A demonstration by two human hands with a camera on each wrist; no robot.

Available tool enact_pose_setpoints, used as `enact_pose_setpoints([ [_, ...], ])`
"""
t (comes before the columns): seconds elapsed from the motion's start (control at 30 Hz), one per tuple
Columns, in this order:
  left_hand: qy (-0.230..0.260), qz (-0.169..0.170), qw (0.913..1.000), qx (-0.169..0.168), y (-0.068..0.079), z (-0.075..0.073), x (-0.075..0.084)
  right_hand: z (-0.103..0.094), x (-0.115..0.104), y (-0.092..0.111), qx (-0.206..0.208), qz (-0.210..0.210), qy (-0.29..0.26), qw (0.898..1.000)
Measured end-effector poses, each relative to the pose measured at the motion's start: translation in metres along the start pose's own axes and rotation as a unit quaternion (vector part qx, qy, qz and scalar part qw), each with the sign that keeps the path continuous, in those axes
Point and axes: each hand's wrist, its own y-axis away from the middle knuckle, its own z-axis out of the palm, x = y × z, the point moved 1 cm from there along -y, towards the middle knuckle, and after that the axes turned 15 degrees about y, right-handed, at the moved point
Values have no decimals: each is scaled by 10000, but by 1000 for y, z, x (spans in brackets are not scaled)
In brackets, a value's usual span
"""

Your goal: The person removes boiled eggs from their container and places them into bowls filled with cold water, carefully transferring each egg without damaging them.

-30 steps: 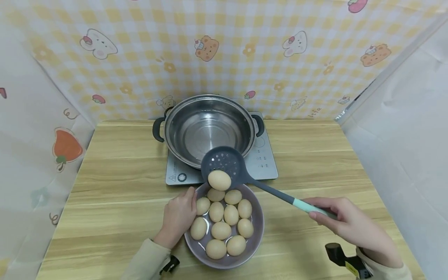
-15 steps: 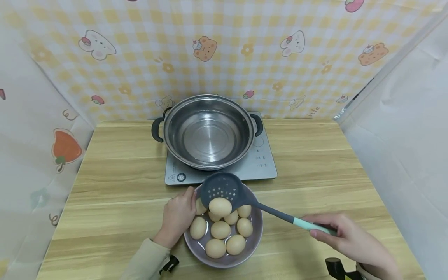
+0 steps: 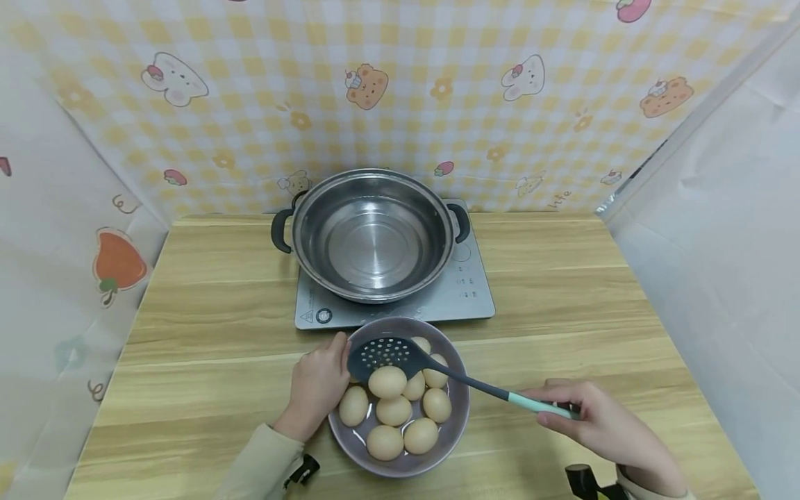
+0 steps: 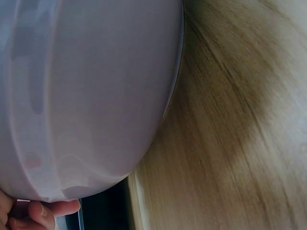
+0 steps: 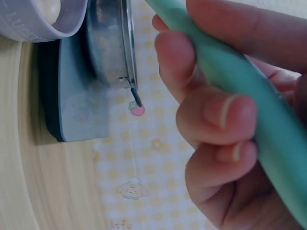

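Observation:
My right hand (image 3: 603,423) grips the mint-green handle of a dark grey skimmer (image 3: 487,387); the right wrist view shows the fingers curled round that handle (image 5: 230,72). The perforated head sits low inside a mauve bowl (image 3: 461,417) of brown eggs. One egg (image 3: 387,382) lies at the front edge of the head, above the other eggs (image 3: 385,443). The head hides some eggs at the back left. My left hand (image 3: 319,382) holds the bowl's left rim. In the left wrist view its fingers (image 4: 41,214) curl at the bowl's wall (image 4: 105,96).
Behind the bowl, a wide steel pot (image 3: 375,243) with black handles stands on a flat silver induction cooker (image 3: 475,285). A yellow checked cloth (image 3: 412,125) hangs at the wooden table's (image 3: 562,292) back edge. White sheets (image 3: 719,208) flank both sides.
The skimmer has come down and toward me, from over the pot's near rim into the bowl, with the egg at its front edge. My left hand stays on the rim.

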Motion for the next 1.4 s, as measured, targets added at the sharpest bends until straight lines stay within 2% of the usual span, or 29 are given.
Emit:
enact_pose_setpoints([
  [0.27, -5, -4, 10000, -8, 0, 1, -1, 4, 6, -1, 251, -419, -210, 9986],
  [0.63, 7, 124, 9999, 34, -2, 2, -2, -1, 5, 2, 332, -377, -80, 9987],
  [0.8, -15, 104, 9999, 39, -1, 3, -3, -3, 7, 4, 294, -172, -23, 9994],
  [0.87, -15, 89, 9999, 46, -1, 3, -3, -2, 10, 5, 242, -163, -176, 9994],
  [0.97, -11, 133, 9998, 121, 0, 3, -3, 3, 18, 7, 33, -79, -751, 9971],
  [1.07, 6, 203, 9995, 239, 0, 3, -3, 11, 23, 9, -229, 256, -1339, 9904],
  [1.13, 32, 219, 9993, 288, 0, 3, -3, 17, 26, 9, -284, 354, -1505, 9876],
  [1.27, 65, 222, 9992, 334, 0, 4, -3, 26, 26, 12, -119, 428, -1495, 9878],
  [1.4, 58, 230, 9992, 331, 0, 4, -3, 25, 25, 16, 240, 582, -1637, 9845],
])
